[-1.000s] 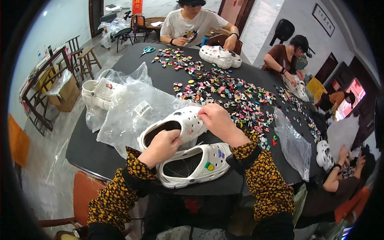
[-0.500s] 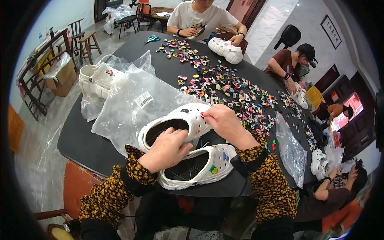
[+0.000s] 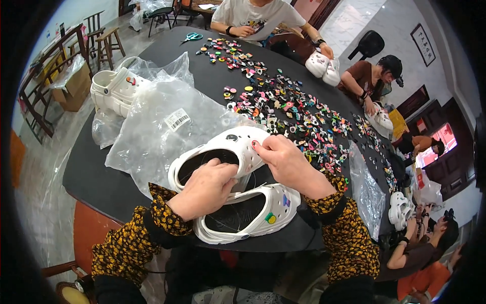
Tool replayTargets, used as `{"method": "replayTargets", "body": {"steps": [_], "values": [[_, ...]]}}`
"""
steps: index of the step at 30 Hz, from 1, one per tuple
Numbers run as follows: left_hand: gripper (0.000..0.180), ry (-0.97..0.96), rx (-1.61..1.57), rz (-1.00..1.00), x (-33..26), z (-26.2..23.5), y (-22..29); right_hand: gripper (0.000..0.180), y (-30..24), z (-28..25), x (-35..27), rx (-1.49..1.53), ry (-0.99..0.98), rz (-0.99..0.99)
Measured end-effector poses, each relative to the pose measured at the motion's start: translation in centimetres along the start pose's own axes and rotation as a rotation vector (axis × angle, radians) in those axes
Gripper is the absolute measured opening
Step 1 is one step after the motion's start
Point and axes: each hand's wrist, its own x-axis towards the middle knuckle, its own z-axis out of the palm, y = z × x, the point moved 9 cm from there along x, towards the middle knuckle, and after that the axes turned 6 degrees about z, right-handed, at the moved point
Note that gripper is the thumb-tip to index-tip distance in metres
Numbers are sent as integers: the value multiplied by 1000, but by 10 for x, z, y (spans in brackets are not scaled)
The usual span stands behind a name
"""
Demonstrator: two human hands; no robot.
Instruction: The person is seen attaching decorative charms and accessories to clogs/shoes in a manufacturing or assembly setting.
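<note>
My left hand reaches into the opening of a white clog, gripping its upper, with the fingertips hidden inside. At the toe of that clog, my right hand pinches a small red shoe charm against the holed surface. A black charm sits on the same upper. Nearer to me lies a second white clog, bearing a pineapple charm and a blue-purple charm. The two clogs lie side by side, toes to the right.
Loose colourful charms spread across the black table. A clear plastic bag lies beyond my left hand, near another pair of white clogs. Scissors rest at the far edge. Other people handle clogs around the table.
The person across has moved a pair of white clogs to the right. My hands keep their places on the clog, and the whole view has shifted slightly.
</note>
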Motion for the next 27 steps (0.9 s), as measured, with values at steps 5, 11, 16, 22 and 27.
{"method": "replayTargets", "body": {"steps": [5,11,16,22,27], "values": [[6,-11,3,68,1,6,4,33,4,5,-4,37,-85,4],[5,27,28,117,0,3,8,42,1,15,1,-49,-216,-2],[8,-10,61,78,2,2,8,43,7,17,3,-49,-178,20],[13,83,138,59,-4,-6,5,43,6,15,5,9,-100,33],[28,29,177,-18,-1,0,5,43,21,6,-9,224,-96,153]]}}
